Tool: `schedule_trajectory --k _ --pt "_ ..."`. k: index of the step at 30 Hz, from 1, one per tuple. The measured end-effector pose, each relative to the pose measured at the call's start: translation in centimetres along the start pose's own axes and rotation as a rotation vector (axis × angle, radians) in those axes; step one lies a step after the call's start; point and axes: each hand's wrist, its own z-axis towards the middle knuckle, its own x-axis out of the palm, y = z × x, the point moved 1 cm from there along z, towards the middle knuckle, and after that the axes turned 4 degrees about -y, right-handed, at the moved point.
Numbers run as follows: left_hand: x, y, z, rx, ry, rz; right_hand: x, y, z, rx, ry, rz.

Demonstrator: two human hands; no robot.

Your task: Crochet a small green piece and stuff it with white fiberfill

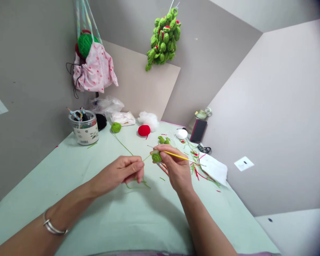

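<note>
My right hand point(176, 169) is closed on a yellow-handled crochet hook point(176, 155) and a small green crocheted piece point(156, 156) with a bit of white at its top. The hook's metal tip points left, just above the piece. Left of it, my left hand point(130, 169) is closed on green yarn, which runs taut from its fingers to the crocheted piece. More of this yarn hangs below the fingers and leads back to a green yarn ball point(116, 127) on the table point(109, 220).
Behind my hands lie a red yarn ball point(144, 130), white stuffing point(148, 121), a white ball point(181, 134) and small green pieces point(163, 140). A phone point(198, 131), yarn scraps and white paper point(214, 167) are at right; a pen jar point(85, 133) stands at left.
</note>
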Motion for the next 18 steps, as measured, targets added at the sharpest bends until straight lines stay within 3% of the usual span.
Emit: schedule_trajectory --k 5,7,10,13,15,18 --pt "-1.6 -1.4 -0.5 0.317 -0.372 0.04 -0.2 0.2 -0.4 0.173 -0.069 0.139" --pt "-1.1 -2.0 -0.9 0.353 -0.375 -0.104 0.1 0.1 -0.7 0.202 -0.076 0.141" --pt "0.3 -3.3 -1.3 0.2 -0.199 -0.503 0.7 -0.3 -1.1 0.184 -0.059 0.138" --pt "1.6 -5.2 -1.4 0.165 -0.177 -0.748 1.3 -0.8 -1.5 0.13 -0.022 0.131" --pt "2.0 -6.0 -1.1 0.253 -0.268 -0.747 1.6 -0.8 -1.8 0.083 -0.023 0.111" --pt "1.8 -5.6 -0.3 0.57 -0.492 -0.547 1.8 -0.5 -2.1 0.001 -0.052 0.068"
